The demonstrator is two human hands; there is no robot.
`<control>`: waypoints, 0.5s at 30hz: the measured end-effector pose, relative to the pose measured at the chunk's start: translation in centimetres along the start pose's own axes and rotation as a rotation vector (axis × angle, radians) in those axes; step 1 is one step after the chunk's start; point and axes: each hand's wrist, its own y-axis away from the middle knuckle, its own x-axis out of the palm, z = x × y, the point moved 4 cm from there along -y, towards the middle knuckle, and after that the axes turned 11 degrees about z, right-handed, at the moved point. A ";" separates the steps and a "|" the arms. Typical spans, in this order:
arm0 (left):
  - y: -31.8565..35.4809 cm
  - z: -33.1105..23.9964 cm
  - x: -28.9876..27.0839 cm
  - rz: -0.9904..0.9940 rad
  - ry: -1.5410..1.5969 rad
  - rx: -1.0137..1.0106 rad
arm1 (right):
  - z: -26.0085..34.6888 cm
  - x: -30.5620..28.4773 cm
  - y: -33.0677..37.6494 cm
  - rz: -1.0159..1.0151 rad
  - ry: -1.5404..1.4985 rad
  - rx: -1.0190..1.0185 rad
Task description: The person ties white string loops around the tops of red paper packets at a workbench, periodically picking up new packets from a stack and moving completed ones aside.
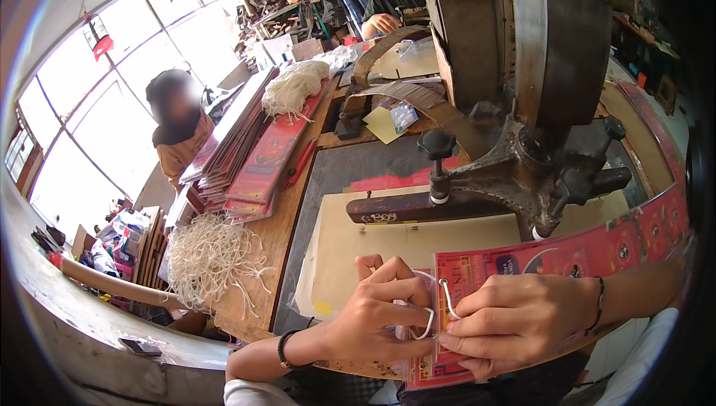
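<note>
In front of me lies a long red printed sheet with a clear glossy cover (589, 257), its narrow end between my hands. A white cord (447, 298) passes through a hole near that end. My left hand (377, 309) has its fingers bent around a loop of the cord, left of the sheet's edge. My right hand (522, 316) is closed on the sheet's end, its thumb and forefinger pinching by the cord. Fingers hide part of the cord. More red sheeting shows below my hands.
A press with a dark bar (418, 208) and black knobs (436, 145) stands over a cream board (350, 246). To the left are loose white cords (212, 257), stacked red sheets (268, 152) and another cord bundle (297, 87). One person (179, 123) is at left, another (395, 3) behind.
</note>
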 end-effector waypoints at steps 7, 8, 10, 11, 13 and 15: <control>0.2 0.1 0.5 -0.022 0.049 -0.023 | 0.2 -0.9 -0.7 -0.007 -0.021 0.024; 0.3 0.1 0.5 -0.024 0.039 -0.013 | 0.2 -1.0 -0.8 -0.011 -0.031 0.026; 0.3 0.4 0.6 -0.021 0.048 -0.001 | 0.3 -0.9 -0.7 -0.018 -0.057 0.038; 0.3 0.4 0.7 -0.019 0.052 0.005 | 0.3 -1.0 -0.8 -0.017 -0.061 0.037; 0.5 0.6 0.7 -0.032 0.079 -0.002 | 0.0 -0.9 -0.8 -0.021 -0.079 0.041; 0.5 0.6 0.7 -0.039 0.113 0.000 | -0.1 -0.8 -0.7 -0.034 -0.097 0.040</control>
